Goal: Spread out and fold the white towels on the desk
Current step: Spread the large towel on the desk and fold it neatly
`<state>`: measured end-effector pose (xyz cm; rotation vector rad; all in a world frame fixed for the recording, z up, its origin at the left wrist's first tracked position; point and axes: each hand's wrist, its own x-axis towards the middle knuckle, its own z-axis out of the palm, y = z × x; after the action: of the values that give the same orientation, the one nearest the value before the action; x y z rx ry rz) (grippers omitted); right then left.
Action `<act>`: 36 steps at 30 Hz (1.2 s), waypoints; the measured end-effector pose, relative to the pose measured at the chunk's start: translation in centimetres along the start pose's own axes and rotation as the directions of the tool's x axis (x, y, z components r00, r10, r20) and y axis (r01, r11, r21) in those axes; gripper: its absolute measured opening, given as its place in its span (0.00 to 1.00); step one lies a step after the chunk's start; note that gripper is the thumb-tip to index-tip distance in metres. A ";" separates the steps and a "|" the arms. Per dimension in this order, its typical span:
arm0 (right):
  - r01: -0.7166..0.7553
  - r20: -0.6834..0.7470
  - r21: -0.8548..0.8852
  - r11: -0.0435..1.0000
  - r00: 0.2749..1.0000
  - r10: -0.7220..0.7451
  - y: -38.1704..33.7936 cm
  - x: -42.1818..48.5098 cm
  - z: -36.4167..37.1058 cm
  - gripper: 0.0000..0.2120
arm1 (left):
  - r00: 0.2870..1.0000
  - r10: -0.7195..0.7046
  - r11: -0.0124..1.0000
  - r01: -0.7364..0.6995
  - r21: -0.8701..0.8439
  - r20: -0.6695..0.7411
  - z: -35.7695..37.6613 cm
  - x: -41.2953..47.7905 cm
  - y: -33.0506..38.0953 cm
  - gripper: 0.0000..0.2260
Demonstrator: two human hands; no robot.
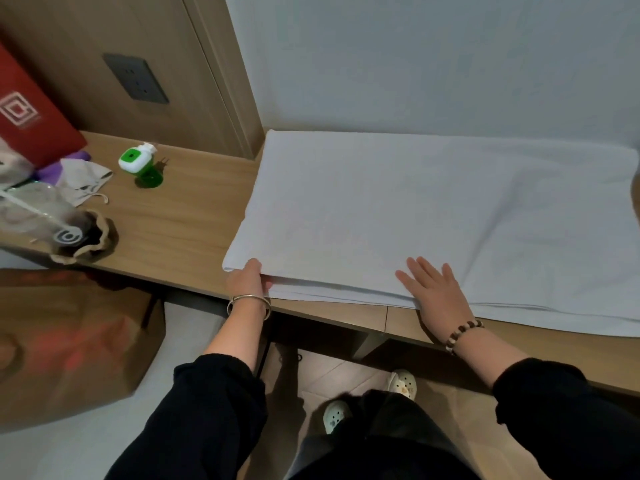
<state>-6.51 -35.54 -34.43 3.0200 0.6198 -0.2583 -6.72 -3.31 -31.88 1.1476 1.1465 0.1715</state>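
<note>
Counter: wooden counter (180, 216) set against a pale wall, with a wood panel and a dark wall socket (136, 79) at its left end.
Towel: white towel (415, 209) lies flat on the right part of the counter, its far edge at the wall and its near edge close to the counter's front. Stacked layers show along the near edge, and the right end runs out of frame.
Left hand: left hand (246, 278) grips the towel's near-left corner with the thumb on top. The fingers are hidden and seem tucked under the top layer. A metal bangle (247, 304) sits on the wrist.
Right hand: right hand (436, 292) lies flat on the towel's near edge, fingers straight and spread, holding nothing. A bead bracelet (462, 334) is on the wrist.
Left end of counter: green and white plug-in device (133, 159), a beige cloth pouch (85, 181) and a red bag (31, 109), well apart from the towel.
Floor: brown paper bag (69, 341) at left; pale clogs (334, 414) below the counter.
</note>
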 end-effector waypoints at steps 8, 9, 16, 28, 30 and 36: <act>-0.028 -0.333 0.149 0.988 0.940 0.077 -1.7 0.6 -1.7 0.17 | 0.997 -0.058 0.998 0.056 -0.042 -0.056 -2.5 1.9 0.9 0.05; -0.003 -0.432 0.189 0.982 0.898 0.086 -1.5 0.6 -1.6 0.14 | 0.999 -0.031 0.999 0.031 -0.009 -0.033 -2.9 2.2 1.0 0.06; 0.046 -0.317 0.279 0.959 0.947 0.047 -1.6 1.1 -1.1 0.14 | 0.998 -0.050 0.999 0.049 0.021 0.044 -4.2 3.4 1.0 0.09; 0.062 -0.085 0.106 0.992 0.995 -0.053 -1.8 0.5 -0.2 0.14 | 0.654 0.707 0.072 -0.445 0.892 0.269 -1.5 -0.8 -0.9 0.23; 0.059 -0.068 0.097 0.994 0.996 -0.053 -1.8 0.5 -0.1 0.13 | 0.429 0.487 -0.375 -0.684 0.626 0.761 0.9 -2.8 -3.2 0.25; -0.014 -0.056 0.050 0.999 0.998 0.017 -0.7 -0.1 -1.1 0.16 | 0.371 0.018 -0.530 -0.784 0.324 0.928 5.2 -4.7 -8.4 0.32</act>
<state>-6.68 -34.81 -33.40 3.0883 0.6021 -0.1906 -8.38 -13.40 -35.72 3.0533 -0.5378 -0.4244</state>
